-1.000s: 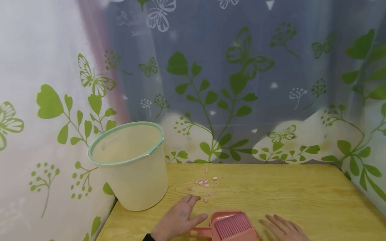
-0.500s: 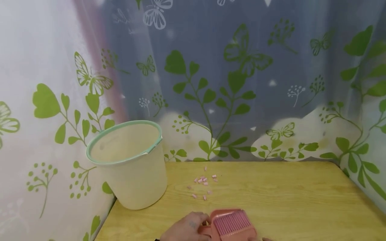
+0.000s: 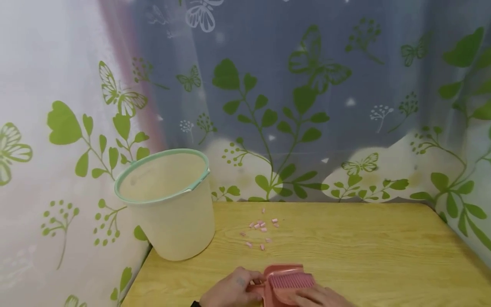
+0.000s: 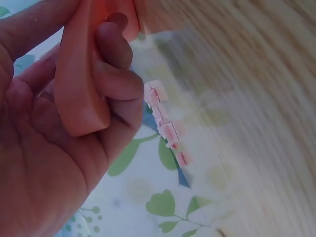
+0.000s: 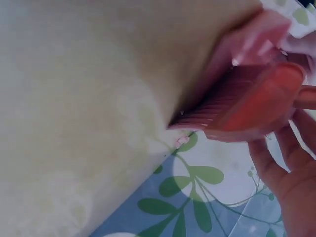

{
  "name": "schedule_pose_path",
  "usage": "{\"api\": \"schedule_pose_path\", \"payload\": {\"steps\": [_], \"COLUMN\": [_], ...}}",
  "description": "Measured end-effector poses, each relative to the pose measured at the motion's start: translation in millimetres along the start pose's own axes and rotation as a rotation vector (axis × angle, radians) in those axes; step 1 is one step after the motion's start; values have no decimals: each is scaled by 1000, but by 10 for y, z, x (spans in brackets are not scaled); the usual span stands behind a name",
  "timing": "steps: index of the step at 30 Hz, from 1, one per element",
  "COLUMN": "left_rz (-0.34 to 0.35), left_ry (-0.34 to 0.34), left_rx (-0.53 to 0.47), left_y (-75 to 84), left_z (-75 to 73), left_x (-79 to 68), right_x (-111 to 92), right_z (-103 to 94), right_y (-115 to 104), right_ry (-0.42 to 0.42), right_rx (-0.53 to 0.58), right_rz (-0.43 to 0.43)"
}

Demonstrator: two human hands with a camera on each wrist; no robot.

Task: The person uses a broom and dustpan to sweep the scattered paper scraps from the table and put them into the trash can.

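My left hand (image 3: pixel 232 288) grips the handle of a small pink dustpan (image 3: pixel 281 268) at the front of the table. In the left wrist view its fingers curl round the handle (image 4: pixel 76 94). A pink hand brush (image 3: pixel 285 294) with ridged bristles lies tilted over the pan, partly lifted from it. My right hand (image 3: pixel 324 297) holds this brush; the right wrist view shows the thumb on one side of the brush (image 5: pixel 266 101) and fingers beneath. Beyond the pan, several small pink pieces (image 3: pixel 262 226) lie scattered on the wooden table.
A tall pale bucket (image 3: pixel 178 232) with a green rim stands at the table's left side. The wood-grain table (image 3: pixel 356 243) reaches back to a curtain (image 3: pixel 245 106) printed with leaves and butterflies, which also hangs at both sides.
My left hand has moved back from beside the pink pieces and taken hold of the dustpan's handle. My right hand has come in from the right, gripped the brush and tilted it.
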State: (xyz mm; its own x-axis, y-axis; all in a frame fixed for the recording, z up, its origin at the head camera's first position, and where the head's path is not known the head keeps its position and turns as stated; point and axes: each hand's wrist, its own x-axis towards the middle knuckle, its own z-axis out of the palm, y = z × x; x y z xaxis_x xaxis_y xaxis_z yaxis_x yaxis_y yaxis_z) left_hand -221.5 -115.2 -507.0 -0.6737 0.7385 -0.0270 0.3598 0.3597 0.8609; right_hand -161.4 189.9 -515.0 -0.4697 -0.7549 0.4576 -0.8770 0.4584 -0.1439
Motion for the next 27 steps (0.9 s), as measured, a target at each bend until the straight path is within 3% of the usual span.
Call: {"api": "schedule_pose_path", "payload": {"steps": [2, 3, 7, 11, 15, 21, 24, 27], "left_rz": [-9, -10, 53, 113, 96, 72, 108, 125], "left_ry": [-6, -16, -36, -18, -26, -51, -40, -24], "left_rx": [-7, -12, 127, 286, 267, 266, 346, 360], "left_y": [0, 1, 9, 25, 31, 12, 22, 37], "left_z": [-8, -14, -46, -70, -75, -65, -85, -115], "left_x": [-31, -44, -53, -32, -35, -26, -16, -22], "right_x": [101, 154, 384, 649, 808, 936, 949, 918], "right_z": [-116, -183, -415, -399, -230, 18, 7, -62], "right_y": [90, 159, 424, 836, 1197, 1502, 1552, 1572], "right_ry": [25, 19, 97, 231, 253, 239, 208, 155], "right_rx": [50, 140, 436, 310, 146, 126, 122, 146], "right_rz": [-88, -105, 60, 152, 231, 134, 139, 131]}}
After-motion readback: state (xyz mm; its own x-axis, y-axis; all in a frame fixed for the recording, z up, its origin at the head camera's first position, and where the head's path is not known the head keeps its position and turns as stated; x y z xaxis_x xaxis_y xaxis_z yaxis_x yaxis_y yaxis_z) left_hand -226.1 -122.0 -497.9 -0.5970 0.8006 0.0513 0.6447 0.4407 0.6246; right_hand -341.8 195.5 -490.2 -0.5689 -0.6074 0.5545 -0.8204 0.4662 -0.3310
